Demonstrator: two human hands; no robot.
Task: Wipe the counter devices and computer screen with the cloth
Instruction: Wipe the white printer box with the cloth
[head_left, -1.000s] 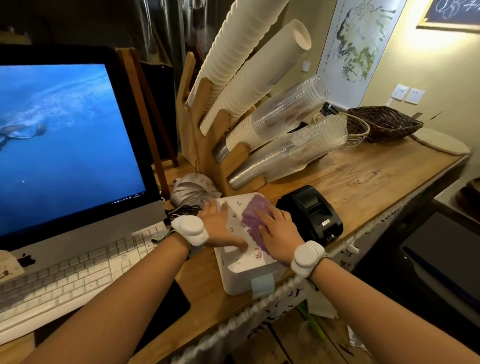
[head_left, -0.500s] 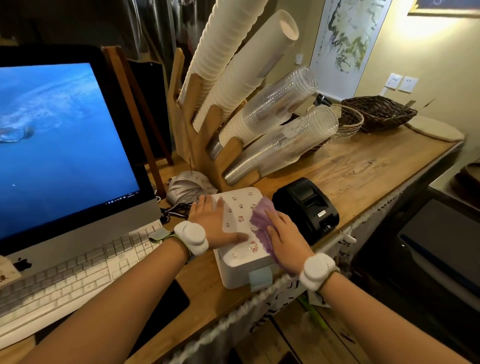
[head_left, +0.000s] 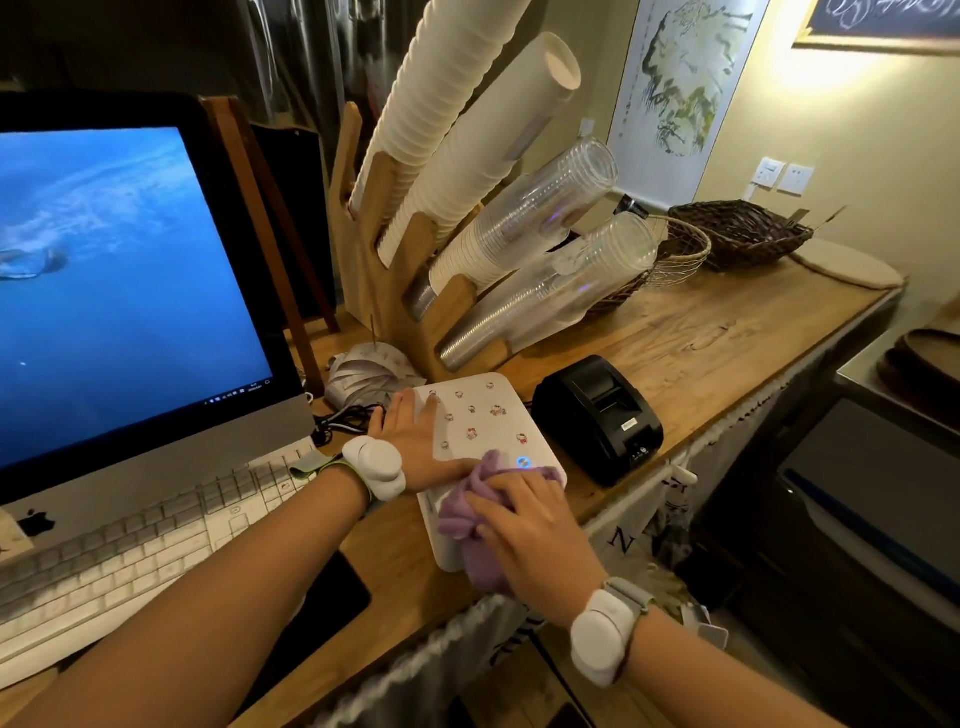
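Note:
A white box-shaped device (head_left: 483, 415) with small cartoon stickers sits on the wooden counter (head_left: 701, 338). My left hand (head_left: 415, 436) lies flat on its left side with fingers straight. My right hand (head_left: 530, 530) presses a crumpled purple cloth (head_left: 467, 514) against the device's front edge, fingers spread over the cloth. A small blue light glows on the device just above the cloth. A black receipt printer (head_left: 597, 415) stands right of the device. The computer screen (head_left: 114, 291) shows a blue picture at the left, with a white keyboard (head_left: 130, 545) below it.
A wooden rack (head_left: 379, 280) holding long stacks of paper and clear plastic cups leans behind the devices. Wicker baskets (head_left: 737, 234) sit at the back right. Dark cables (head_left: 348, 421) lie between the screen and the white device. A black pad (head_left: 327, 603) lies under my left forearm.
My right hand has slid the purple cloth from the top of the white device toward me, down to its front edge. My left hand has stayed on the device's left side.

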